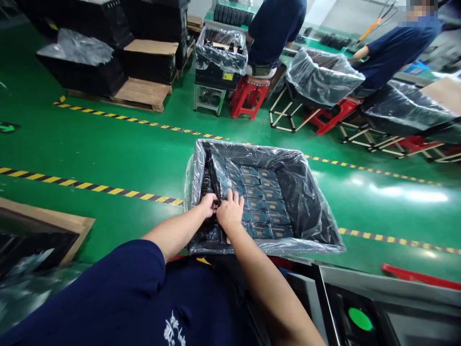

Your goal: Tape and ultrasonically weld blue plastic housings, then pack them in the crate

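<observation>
A black bin (298, 192) lined with clear plastic film (324, 216) stands in front of me. Inside, rows of dark, film-covered parts (264, 204) lie side by side, each with a small brownish patch. Along the bin's left side, a long black strip-like edge (213, 178) runs towards my hands, with more black parts (206, 185) left of it. My left hand (209, 205) is closed around a black part near that edge; the fingertips are partly hidden. Right beside it, my right hand (231, 210) lies with fingers spread on the film-covered parts, its thumb close to my left hand.
Co-workers (275, 33) sit ahead on red stools (250, 93) by lined bins (221, 62). Black crates (86, 62) stand on a wooden pallet (144, 93) at the far left. A metal-edged station (389, 283) is close at my right. Striped tape (90, 187) crosses the green floor.
</observation>
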Tool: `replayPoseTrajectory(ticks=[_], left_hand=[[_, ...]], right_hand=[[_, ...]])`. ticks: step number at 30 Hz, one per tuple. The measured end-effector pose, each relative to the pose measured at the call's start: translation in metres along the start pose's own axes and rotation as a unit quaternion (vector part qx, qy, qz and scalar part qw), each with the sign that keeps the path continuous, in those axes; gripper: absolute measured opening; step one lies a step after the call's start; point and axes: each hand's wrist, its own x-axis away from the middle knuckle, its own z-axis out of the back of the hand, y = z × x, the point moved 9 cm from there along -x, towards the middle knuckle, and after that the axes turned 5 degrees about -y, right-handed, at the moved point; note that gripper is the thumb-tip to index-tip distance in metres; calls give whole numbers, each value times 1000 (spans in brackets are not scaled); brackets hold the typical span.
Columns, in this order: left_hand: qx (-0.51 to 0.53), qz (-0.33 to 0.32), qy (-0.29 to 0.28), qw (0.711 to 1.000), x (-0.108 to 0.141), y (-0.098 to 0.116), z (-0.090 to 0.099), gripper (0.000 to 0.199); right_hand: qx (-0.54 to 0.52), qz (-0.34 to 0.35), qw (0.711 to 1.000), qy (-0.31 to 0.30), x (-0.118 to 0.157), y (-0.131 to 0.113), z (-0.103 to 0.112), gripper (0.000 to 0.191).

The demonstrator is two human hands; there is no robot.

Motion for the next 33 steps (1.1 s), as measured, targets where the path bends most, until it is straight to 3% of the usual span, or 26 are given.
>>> replayPoseTrajectory(ticks=[7,16,27,33], left_hand=[[-74,-13,-86,993,6,-1,-17,21],[-81,-33,-126,988,17,4,-27,15],[-95,-37,-121,987,18,4,-29,19],[-128,-43,-102,986,5,-2,-22,19]], right_hand=[[9,-18,1000,-21,-2,10,8,37],[-12,-34,999,-15,2,24,12,36],[-24,-68,997,-25,1,31,19,34],[13,-15,999,-28,-1,14,16,38]])
